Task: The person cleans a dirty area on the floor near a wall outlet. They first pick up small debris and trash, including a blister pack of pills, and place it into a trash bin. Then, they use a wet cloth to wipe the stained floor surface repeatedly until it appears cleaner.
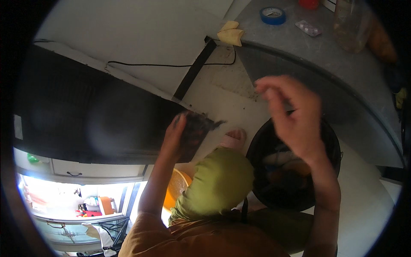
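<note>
My left hand (175, 133) reaches to the near end of a long dark panel (128, 125). A blurred dark, wispy thing (216, 125) lies just beyond its fingers, and whether the hand grips it is unclear. My right hand (293, 112) is raised, blurred, with its fingers bent and thumb near the index finger; nothing plain shows between them. Beneath it stands a round black tub (289, 170) holding several dim items that I cannot make out. My knee, in green trousers (221, 180), sits between both arms.
A grey countertop (308, 54) carries blue tape (272, 16), a blister pack (308, 28) and a clear container (351, 29). Yellowish pieces (230, 33) sit at its corner. A black cable (151, 65) crosses the wall side. An orange basin (176, 188) stands beside my leg.
</note>
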`<state>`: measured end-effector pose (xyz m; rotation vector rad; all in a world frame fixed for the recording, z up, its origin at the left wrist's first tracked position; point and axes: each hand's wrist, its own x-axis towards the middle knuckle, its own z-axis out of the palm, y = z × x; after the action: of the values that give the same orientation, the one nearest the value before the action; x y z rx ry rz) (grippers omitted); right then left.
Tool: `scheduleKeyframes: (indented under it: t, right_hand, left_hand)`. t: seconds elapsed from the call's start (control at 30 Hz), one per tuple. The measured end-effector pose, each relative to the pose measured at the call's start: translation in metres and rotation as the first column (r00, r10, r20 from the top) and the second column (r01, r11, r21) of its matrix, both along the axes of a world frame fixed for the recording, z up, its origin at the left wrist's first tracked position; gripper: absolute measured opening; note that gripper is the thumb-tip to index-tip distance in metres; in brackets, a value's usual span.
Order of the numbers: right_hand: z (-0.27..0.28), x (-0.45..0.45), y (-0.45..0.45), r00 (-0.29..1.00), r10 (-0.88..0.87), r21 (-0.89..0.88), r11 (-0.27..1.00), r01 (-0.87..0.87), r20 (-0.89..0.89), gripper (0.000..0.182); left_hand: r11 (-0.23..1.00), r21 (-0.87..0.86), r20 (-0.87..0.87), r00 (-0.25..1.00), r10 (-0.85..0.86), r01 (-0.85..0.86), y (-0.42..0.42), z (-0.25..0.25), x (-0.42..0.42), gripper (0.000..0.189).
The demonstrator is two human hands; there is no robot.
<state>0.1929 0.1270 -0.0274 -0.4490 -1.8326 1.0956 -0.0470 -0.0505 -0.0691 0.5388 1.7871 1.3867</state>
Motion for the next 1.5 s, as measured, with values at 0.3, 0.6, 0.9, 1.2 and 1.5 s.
scheduleKeyframes:
  t: [0.3,0.6,0.9,1.2,1.5]
  right_hand:
    - [-0.062,-0.087,0.018,0.915,0.142,-0.074,0.990,-0.123,0.378,0.037]
    - [-0.075,-0.141,0.051,0.748,0.204,-0.117,0.979,-0.168,0.632,0.034]
    - [-0.122,-0.181,0.091,0.763,0.292,-0.429,0.903,-0.021,0.577,0.025]
    - [-0.134,-0.220,0.108,0.772,0.439,-0.673,0.739,-0.021,0.459,0.021]
    - [-0.141,-0.241,0.111,0.786,0.469,-0.739,0.674,-0.024,0.402,0.022]
  left_hand:
    - [0.883,0.041,0.588,0.725,0.358,-0.468,0.163,-0.122,-0.109,0.058]
    - [0.363,-0.200,-0.777,0.373,0.507,-0.910,0.251,-0.272,-0.239,0.047]
    - [0.312,-0.242,-0.952,0.287,0.107,-0.919,0.257,-0.351,-0.337,0.039]
    - [0.368,-0.128,-0.989,0.144,0.016,-0.921,0.286,-0.409,-0.367,0.035]
    - [0.949,0.089,-0.898,0.387,0.208,-0.304,0.348,-0.392,-0.298,0.018]
